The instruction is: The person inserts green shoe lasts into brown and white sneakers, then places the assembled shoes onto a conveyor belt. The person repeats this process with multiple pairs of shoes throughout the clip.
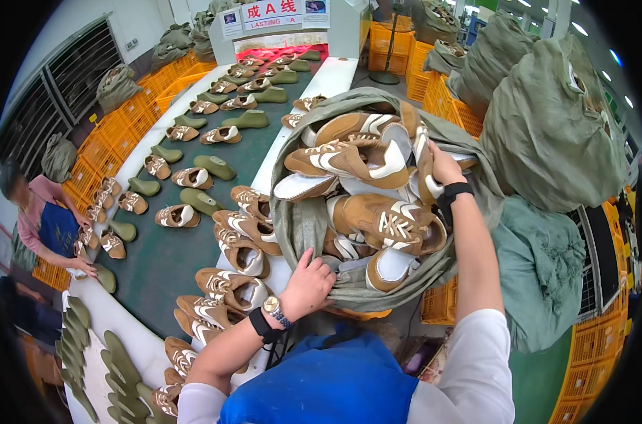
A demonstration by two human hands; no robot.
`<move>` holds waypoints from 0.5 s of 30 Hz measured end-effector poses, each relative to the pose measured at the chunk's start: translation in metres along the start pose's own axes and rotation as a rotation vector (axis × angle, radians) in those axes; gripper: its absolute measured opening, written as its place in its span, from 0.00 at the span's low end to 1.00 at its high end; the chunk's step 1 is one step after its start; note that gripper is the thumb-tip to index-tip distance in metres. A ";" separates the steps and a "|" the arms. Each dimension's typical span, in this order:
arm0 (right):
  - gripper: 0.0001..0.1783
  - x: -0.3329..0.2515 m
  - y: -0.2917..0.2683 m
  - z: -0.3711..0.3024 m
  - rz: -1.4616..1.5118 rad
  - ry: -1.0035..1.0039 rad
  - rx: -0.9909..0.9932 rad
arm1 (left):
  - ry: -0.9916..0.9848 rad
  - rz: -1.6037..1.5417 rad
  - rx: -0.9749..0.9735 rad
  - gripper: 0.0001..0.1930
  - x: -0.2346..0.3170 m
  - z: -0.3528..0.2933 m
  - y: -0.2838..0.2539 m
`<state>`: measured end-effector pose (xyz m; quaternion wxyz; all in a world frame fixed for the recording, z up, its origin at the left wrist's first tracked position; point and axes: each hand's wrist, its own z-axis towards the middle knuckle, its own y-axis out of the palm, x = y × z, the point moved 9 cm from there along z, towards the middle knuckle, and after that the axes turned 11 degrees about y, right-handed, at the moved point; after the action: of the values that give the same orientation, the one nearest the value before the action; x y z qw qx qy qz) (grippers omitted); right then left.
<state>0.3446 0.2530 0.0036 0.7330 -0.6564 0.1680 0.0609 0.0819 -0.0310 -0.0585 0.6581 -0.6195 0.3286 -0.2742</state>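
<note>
Olive, wrinkled and slack-rimmed, bulged as a cloth sack (299,233) full of matte tan shoes (356,157) with white stripes. Near its right edge, with the right hand (444,169), clamped fingers on a tipped-up shoe (425,166). On the near left edge, laid the left hand (308,286) across folds, thumb apart; could not tell if gripping. Saw laced shoes (232,286) lining the green belt (151,283).

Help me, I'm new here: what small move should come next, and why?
Perhaps lift the upper shoe at the right hand clear of the sack: that hand touches it, while the left hand is at the sack's rim.
</note>
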 end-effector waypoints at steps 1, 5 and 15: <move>0.33 0.017 0.014 0.008 -0.030 0.077 -0.103 | 0.016 -0.046 0.054 0.28 0.000 -0.003 -0.005; 0.37 0.048 -0.015 0.024 0.029 -0.041 -0.061 | 0.023 -0.289 0.206 0.22 -0.009 0.000 -0.025; 0.34 0.066 -0.032 -0.052 0.300 -0.194 0.242 | 0.026 0.470 0.013 0.11 -0.052 0.073 0.019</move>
<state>0.4080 0.1891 0.0076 0.8019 -0.5223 0.1985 0.2117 0.1046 0.0568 -0.0716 0.7036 -0.5181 0.4704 -0.1234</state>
